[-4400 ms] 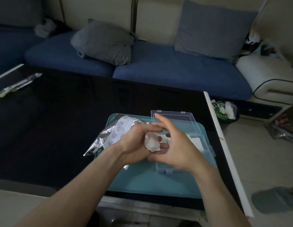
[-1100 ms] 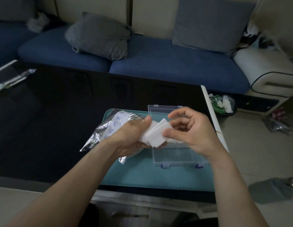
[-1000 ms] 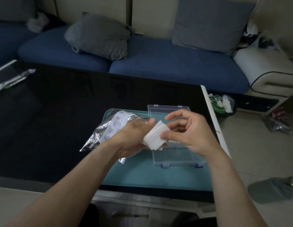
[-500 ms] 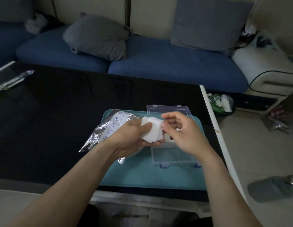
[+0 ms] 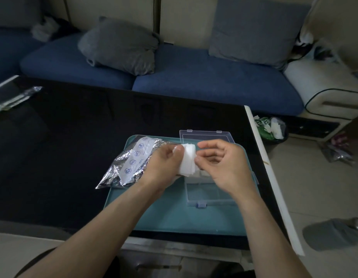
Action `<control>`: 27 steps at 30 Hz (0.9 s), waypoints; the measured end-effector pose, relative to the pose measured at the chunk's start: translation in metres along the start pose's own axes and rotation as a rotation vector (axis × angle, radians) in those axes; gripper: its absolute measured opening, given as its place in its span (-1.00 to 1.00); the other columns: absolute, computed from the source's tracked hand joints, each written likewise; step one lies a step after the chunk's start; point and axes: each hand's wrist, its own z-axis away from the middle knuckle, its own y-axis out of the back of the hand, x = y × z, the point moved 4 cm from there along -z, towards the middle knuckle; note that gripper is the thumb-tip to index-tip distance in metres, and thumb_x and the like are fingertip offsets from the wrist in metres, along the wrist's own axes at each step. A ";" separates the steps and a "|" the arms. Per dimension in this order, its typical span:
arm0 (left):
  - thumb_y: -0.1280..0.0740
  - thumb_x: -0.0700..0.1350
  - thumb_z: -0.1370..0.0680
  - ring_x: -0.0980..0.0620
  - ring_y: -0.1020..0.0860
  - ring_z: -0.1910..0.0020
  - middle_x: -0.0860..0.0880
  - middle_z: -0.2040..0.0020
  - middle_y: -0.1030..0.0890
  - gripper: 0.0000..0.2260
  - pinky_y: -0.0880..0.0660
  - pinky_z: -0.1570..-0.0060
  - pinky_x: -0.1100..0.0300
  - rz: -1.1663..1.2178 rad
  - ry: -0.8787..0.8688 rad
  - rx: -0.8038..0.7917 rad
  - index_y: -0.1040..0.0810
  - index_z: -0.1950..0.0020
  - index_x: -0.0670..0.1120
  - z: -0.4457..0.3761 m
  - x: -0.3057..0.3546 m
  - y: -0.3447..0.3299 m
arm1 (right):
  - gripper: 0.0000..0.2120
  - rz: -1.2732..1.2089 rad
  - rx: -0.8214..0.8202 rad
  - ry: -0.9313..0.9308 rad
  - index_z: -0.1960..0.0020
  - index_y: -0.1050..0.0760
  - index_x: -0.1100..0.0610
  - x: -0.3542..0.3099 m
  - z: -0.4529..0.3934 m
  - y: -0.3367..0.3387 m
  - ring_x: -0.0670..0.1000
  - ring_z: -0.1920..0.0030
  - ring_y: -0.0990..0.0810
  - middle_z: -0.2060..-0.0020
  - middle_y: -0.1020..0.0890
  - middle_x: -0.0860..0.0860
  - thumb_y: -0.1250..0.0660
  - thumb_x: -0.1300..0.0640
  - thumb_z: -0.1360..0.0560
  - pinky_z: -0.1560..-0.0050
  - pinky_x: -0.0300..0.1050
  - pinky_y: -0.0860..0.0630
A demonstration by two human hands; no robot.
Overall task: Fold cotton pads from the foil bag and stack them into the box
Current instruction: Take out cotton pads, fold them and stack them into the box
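The left hand [image 5: 164, 163] grips a stack of cotton pads [image 5: 188, 160]. At its three o'clock, the right hand [image 5: 222, 165] pinches the stack's edge with curled fingers.

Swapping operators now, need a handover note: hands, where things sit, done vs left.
Left hand: holds a small stack of white cotton pads over the teal tray.
Right hand: fingers pinch the stack's right edge.
Foil bag: on the tray's left side, partly behind the left hand.
Clear box: open on the tray, lid laid back; a few white pads seem to lie at its far end, mostly hidden by the hands.
Done: pads out of the bag, in hand.
Left: fold the held pads, stack them into the box, repeat.
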 end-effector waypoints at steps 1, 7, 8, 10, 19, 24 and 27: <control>-0.22 -0.01 -0.66 -0.02 -0.61 0.13 -0.09 0.10 -0.65 -0.81 -0.58 0.13 0.05 -0.004 -0.008 -0.023 -0.55 -0.02 -0.08 -0.001 0.000 0.000 | -0.72 0.007 0.003 0.013 -0.04 -0.64 0.04 -0.001 0.000 0.000 -0.12 0.17 -0.71 0.21 -0.73 -0.08 -0.54 0.33 -0.41 0.06 -0.14 -0.68; -0.18 0.07 -0.67 -0.03 -0.43 0.24 -0.07 0.10 -0.69 -0.62 -0.44 0.28 0.20 0.117 -0.023 -0.354 -0.60 -0.18 -0.19 0.009 0.005 -0.019 | -0.81 -0.063 -0.034 0.063 0.01 -0.66 0.11 -0.011 0.005 -0.010 -0.10 0.22 -0.73 0.22 -0.74 -0.04 -0.56 0.28 -0.42 0.20 -0.20 -0.66; -0.17 0.04 -0.68 0.00 -0.39 0.30 -0.05 0.20 -0.66 -0.64 -0.40 0.31 0.21 0.149 -0.025 -0.348 -0.60 -0.15 -0.21 0.010 0.008 -0.019 | -0.81 -0.094 -0.043 0.054 0.00 -0.66 0.12 -0.011 0.005 -0.010 -0.08 0.21 -0.73 0.22 -0.74 -0.03 -0.55 0.28 -0.42 0.19 -0.18 -0.66; -0.19 0.02 -0.66 0.03 -0.42 0.34 -0.09 0.21 -0.62 -0.68 -0.39 0.36 0.21 0.231 0.010 -0.300 -0.57 -0.08 -0.23 0.006 0.007 -0.014 | -0.80 -0.175 -0.025 0.023 -0.01 -0.66 0.14 -0.010 0.004 -0.006 -0.04 0.19 -0.73 0.20 -0.74 0.00 -0.55 0.29 -0.42 0.16 -0.13 -0.68; -0.31 -0.14 -0.60 -0.03 -0.68 0.13 -0.16 0.10 -0.70 -0.82 -0.57 -0.03 0.10 0.447 0.155 -0.234 -0.60 -0.01 -0.25 0.002 0.008 -0.008 | -0.77 -0.305 0.218 0.037 0.04 -0.65 0.13 -0.009 0.001 0.011 -0.10 0.25 -0.63 0.23 -0.68 -0.03 -0.44 0.42 -0.42 0.25 -0.20 -0.58; -0.28 -0.06 -0.61 -0.12 -0.65 -0.11 -0.24 -0.14 -0.65 -0.64 -0.62 -0.04 0.08 0.490 0.165 -0.318 -0.54 -0.25 -0.31 0.004 0.010 -0.010 | -0.80 0.034 0.222 0.250 0.02 -0.62 0.09 -0.017 0.012 -0.005 -0.13 0.23 -0.64 0.22 -0.66 -0.11 -0.49 0.33 -0.43 0.23 -0.34 -0.55; -0.25 -0.03 -0.62 -0.17 -0.62 -0.19 -0.28 -0.17 -0.63 -0.64 -0.60 -0.10 0.09 0.471 0.147 -0.382 -0.56 -0.20 -0.31 0.009 0.013 -0.013 | -0.79 0.031 0.085 0.236 -0.05 -0.63 0.09 -0.018 0.012 -0.017 -0.14 0.21 -0.68 0.22 -0.69 -0.11 -0.53 0.25 -0.44 0.23 -0.33 -0.57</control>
